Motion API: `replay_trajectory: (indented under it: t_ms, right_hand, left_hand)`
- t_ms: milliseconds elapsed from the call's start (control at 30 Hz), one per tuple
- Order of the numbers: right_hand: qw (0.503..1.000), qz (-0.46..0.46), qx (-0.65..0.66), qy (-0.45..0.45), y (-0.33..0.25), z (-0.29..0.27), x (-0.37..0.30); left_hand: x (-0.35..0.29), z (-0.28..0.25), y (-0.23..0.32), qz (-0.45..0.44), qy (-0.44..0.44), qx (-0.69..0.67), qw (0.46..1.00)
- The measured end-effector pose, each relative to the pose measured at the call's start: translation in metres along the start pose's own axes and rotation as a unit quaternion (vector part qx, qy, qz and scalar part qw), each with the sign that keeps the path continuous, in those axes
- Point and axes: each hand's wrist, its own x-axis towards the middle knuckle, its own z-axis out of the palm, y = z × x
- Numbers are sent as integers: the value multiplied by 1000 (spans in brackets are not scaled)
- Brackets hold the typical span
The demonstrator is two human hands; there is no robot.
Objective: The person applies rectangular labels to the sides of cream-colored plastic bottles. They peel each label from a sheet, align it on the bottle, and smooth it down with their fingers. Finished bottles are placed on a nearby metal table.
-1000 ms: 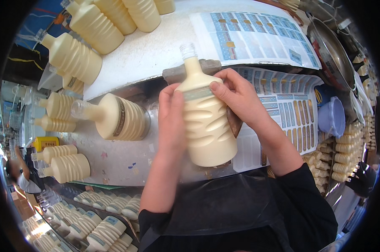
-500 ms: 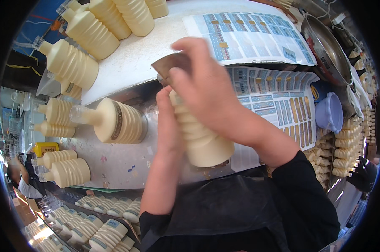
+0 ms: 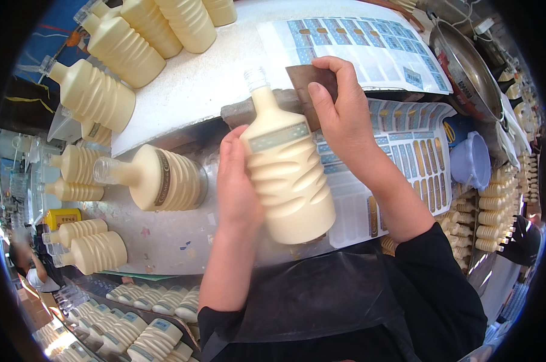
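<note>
A cream ribbed bottle with a clear threaded neck lies tilted in front of me, neck pointing away. My left hand is wrapped round its left side. Across the bottle's shoulder runs a pale blue-grey label strip, lying against the surface. My right hand pinches a flat brown scraper-like sheet between thumb and fingers, just right of the bottle's neck and apart from it. Behind the neck, a grey block is partly hidden. To the left, another cream bottle carries a dark shoulder label.
Sheets of blue and gold labels lie right of the bottle, with another label sheet on the white raised surface. Cream bottles line the left; several labelled ones fill racks below. A purple bucket and metal pan stand right.
My right hand has moved right with the brown sheet, off the bottle's shoulder, uncovering the label strip and neck. My left hand still holds the bottle, shifted slightly.
</note>
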Motion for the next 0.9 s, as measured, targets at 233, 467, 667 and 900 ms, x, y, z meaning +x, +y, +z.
replay_trajectory:
  t_ms: [233,467,667,900]
  right_hand:
    - [996,-44,-47,-62,-41,27,1]
    - [978,-104,-155,-93,-57,37,-3]
    - [975,-91,-171,-109,-71,42,-5]
    - [984,-52,-146,-84,-49,28,-2]
  left_hand:
    - [-9,12,7,-33,14,-52,998]
    - [-16,21,11,-16,32,-38,999]
    - [-19,30,10,-16,50,-55,997]
    - [-10,18,0,16,44,117,992]
